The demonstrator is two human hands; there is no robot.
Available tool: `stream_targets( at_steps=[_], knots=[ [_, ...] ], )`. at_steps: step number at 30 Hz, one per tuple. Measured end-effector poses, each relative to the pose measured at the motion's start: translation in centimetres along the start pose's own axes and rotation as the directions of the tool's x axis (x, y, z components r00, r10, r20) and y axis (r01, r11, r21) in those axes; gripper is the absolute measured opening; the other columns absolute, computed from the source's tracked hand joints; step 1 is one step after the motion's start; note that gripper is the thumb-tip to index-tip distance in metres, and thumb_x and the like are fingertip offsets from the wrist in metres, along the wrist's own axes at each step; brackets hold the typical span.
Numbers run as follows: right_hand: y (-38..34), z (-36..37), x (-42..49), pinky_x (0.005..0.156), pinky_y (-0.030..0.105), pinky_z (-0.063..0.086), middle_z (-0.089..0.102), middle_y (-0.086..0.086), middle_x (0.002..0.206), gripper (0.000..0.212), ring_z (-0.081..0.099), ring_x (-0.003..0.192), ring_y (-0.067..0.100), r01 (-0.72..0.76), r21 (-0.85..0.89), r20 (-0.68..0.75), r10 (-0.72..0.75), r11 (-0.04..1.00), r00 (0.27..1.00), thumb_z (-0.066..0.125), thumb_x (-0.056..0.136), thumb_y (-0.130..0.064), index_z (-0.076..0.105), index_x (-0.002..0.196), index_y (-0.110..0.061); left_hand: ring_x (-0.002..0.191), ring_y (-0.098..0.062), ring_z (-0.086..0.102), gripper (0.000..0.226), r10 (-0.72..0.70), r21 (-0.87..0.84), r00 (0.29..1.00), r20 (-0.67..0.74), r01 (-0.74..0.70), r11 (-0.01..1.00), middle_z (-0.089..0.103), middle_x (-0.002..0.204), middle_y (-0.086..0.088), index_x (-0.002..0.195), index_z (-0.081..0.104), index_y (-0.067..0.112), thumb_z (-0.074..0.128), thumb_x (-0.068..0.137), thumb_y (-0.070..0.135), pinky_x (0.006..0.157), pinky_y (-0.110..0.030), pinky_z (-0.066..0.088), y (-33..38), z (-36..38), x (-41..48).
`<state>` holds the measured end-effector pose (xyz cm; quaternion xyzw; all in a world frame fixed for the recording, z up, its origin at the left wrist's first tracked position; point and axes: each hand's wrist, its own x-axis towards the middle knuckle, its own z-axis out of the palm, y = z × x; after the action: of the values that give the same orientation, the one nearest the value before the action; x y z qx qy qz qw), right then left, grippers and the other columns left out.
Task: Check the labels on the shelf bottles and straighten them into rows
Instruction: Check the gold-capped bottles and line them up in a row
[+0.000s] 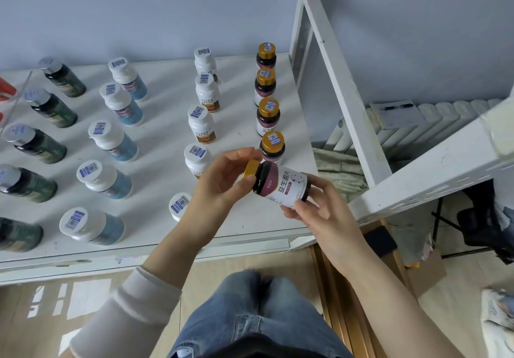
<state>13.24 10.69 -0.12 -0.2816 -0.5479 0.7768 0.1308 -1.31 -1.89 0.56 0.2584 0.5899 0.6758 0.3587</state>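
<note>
While I read its label, the gold-capped bottle (279, 182) lies sideways above the shelf (167, 227) edge, left hand (222, 182) gripping the cap, right hand (317, 210) the base. Next, I judge, it goes upright before its row (268, 101).

White radiator (417, 124) well right of the fingers, notepad with pen (396, 112) lying on it, crumpled green cloth (338, 171) just beside them, black stool (481, 224) farther right.

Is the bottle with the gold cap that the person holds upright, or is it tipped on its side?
Tipped on its side. The held bottle lies roughly level between the left hand and right hand, gold cap pointing left, label facing up.
</note>
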Motion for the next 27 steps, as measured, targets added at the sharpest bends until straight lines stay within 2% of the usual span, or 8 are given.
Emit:
stream_targets(
  at_steps=[3,8,12,16,19,22,25,27],
  knots=[
    [-0.2,1.0,-0.1,0.064,0.021,0.055,0.062,0.004,0.107,0.053,0.068,0.082,0.013,0.093,-0.092,-0.113,-0.103,0.991,0.988,0.080,0.063,-0.016,0.049,0.106,-0.019,0.103,-0.014,0.064,0.028,-0.167,-0.163,0.986,-0.011,0.163,0.973,0.069,0.107,0.006,0.114,0.057,0.023,0.054,0.086,0.025,0.087,-0.030,0.053,-0.4,0.7,0.3],
    [0.1,2.7,-0.3,0.060,0.017,0.054,0.066,-0.004,0.091,0.051,0.065,0.071,0.004,0.171,-0.402,-0.260,-0.291,0.900,0.921,0.078,0.050,-0.041,0.048,0.089,-0.027,0.102,-0.017,0.066,0.029,-0.314,-0.376,0.949,0.031,0.302,0.876,0.071,0.106,0.001,0.109,0.062,0.026,0.042,0.090,0.032,0.082,-0.029,0.056,-1.0,1.3,1.3],
    [1.0,2.4,-0.4,0.060,0.011,0.052,0.065,0.000,0.099,0.053,0.065,0.073,0.002,0.083,-0.530,-0.259,-0.254,0.844,0.932,0.084,0.058,-0.026,0.046,0.095,-0.024,0.103,-0.017,0.064,0.031,-0.289,-0.290,0.956,0.048,0.290,0.912,0.068,0.109,0.000,0.109,0.062,0.026,0.054,0.080,0.031,0.084,-0.029,0.054,-1.0,1.0,2.1],
    [1.6,1.6,-0.1,0.063,0.012,0.052,0.063,0.003,0.112,0.057,0.064,0.081,0.007,0.001,-0.636,-0.223,-0.184,0.772,0.957,0.083,0.063,-0.023,0.045,0.105,-0.018,0.105,-0.015,0.063,0.033,-0.192,-0.092,0.979,0.068,0.198,0.976,0.065,0.112,0.000,0.110,0.060,0.026,0.062,0.077,0.023,0.089,-0.028,0.053,-0.7,0.6,2.8],
    [1.4,0.6,0.2,0.083,0.017,0.046,0.050,0.006,0.129,0.066,0.055,0.108,0.017,-0.025,-0.811,-0.139,-0.152,0.585,0.979,0.076,0.072,-0.023,0.042,0.127,-0.011,0.106,-0.006,0.059,0.037,-0.072,0.264,0.994,0.083,0.048,0.963,0.061,0.113,0.004,0.109,0.056,0.035,0.067,0.082,0.012,0.088,-0.016,0.049,-0.9,0.8,2.8],
    [0.6,-0.1,0.5,0.094,0.024,0.039,0.044,0.011,0.133,0.061,0.045,0.123,0.023,0.037,-0.954,-0.030,-0.217,0.299,0.976,0.068,0.081,-0.019,0.038,0.133,-0.007,0.106,-0.007,0.056,0.044,0.009,0.558,0.985,0.170,-0.104,0.823,0.055,0.113,0.006,0.116,0.055,0.030,0.070,0.080,0.010,0.092,-0.013,0.046,-2.0,1.1,2.5],
    [-0.1,-0.6,1.6,0.095,0.031,0.042,0.042,0.015,0.135,0.053,0.044,0.124,0.027,0.055,-0.998,0.046,-0.223,0.035,0.974,0.061,0.087,-0.015,0.037,0.133,-0.006,0.108,-0.015,0.055,0.047,0.036,0.656,0.972,0.234,-0.185,0.731,0.054,0.118,-0.001,0.122,0.056,0.018,0.072,0.078,0.009,0.097,-0.019,0.045,-3.5,1.3,2.5],
    [-0.5,-0.8,2.5,0.095,0.031,0.042,0.040,0.015,0.136,0.047,0.042,0.123,0.027,0.047,-0.995,0.063,-0.203,-0.082,0.977,0.055,0.090,-0.010,0.037,0.132,-0.007,0.109,-0.016,0.055,0.047,0.037,0.691,0.967,0.251,-0.205,0.693,0.053,0.120,-0.003,0.122,0.055,0.017,0.072,0.078,0.011,0.096,-0.015,0.044,-4.3,1.4,2.6]
  ],
)
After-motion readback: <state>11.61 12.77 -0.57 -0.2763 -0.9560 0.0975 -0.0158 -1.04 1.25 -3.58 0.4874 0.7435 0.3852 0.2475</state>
